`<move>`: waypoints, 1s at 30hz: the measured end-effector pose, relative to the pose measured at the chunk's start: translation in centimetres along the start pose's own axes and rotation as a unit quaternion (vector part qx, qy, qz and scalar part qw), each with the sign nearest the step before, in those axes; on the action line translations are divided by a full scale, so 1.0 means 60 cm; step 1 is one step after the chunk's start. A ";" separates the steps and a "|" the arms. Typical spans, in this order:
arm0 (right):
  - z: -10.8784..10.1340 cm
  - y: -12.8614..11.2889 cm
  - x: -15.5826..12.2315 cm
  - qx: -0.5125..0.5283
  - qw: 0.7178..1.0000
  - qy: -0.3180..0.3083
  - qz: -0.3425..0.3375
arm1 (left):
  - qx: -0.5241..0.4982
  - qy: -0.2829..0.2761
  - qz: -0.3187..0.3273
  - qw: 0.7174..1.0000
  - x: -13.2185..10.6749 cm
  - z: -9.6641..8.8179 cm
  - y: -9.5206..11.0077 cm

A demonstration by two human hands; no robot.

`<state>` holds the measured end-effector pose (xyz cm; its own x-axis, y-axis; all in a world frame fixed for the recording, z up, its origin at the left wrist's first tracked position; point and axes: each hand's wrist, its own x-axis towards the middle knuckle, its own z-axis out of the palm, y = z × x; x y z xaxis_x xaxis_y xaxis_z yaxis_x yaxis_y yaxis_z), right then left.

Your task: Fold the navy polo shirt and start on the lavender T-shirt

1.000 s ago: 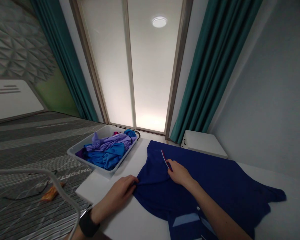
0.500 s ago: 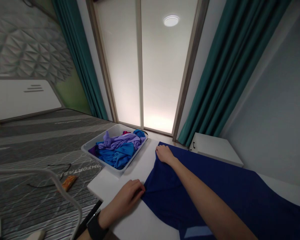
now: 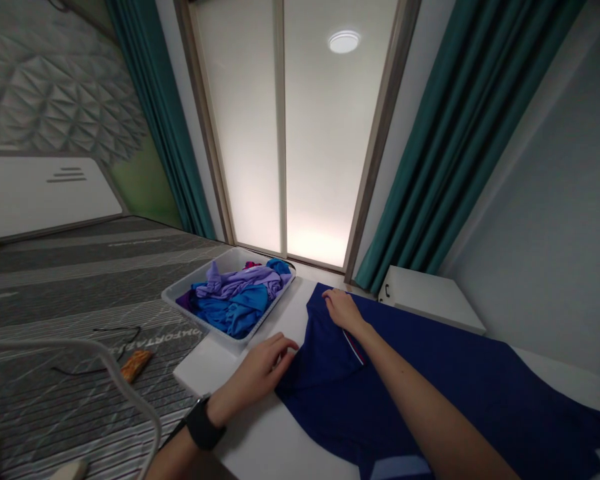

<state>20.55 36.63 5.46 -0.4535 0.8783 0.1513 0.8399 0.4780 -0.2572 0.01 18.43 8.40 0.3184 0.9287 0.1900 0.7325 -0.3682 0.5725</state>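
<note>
Right hand (image 3: 344, 310) on shirt (image 3: 455, 363), white table (image 3: 275, 440) beneath, curtains (image 3: 460, 147) beyond

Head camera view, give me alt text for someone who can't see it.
A person's right hand is on a dark navy fabric garment spread on a white tabletop, the left hand at the garment's edge. Beyond the left hand sits a translucent rectangular plastic bin of crumpled blue and purple cloth.

Mostly dim, door (image 3: 323, 153) glows esp. low, w/ rnd glare (image 3: 344, 42) above
</note>
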 end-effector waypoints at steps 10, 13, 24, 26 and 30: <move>-0.001 0.066 -0.045 -0.005 0.997 0.014 0.075 | 0.062 0.095 -0.057 0.992 0.215 0.073 -0.078; 0.007 0.055 -0.041 -0.013 0.998 0.016 0.063 | 0.057 0.096 -0.059 0.992 0.226 0.086 -0.095; 0.022 0.029 -0.041 0.031 0.997 0.062 0.028 | 0.031 0.068 0.023 0.997 0.223 0.094 -0.106; 0.018 0.028 -0.039 0.053 0.997 0.059 0.027 | 0.020 0.085 0.017 0.996 0.226 0.096 -0.109; 0.008 0.020 -0.043 0.070 0.996 0.002 0.063 | 0.016 0.102 -0.018 0.994 0.234 0.101 -0.114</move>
<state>22.55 34.95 4.29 -0.3452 0.9316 0.1135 0.8406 0.3607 -0.4042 3.10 33.72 2.32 0.1653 0.9295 0.3298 0.7604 -0.3330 0.5575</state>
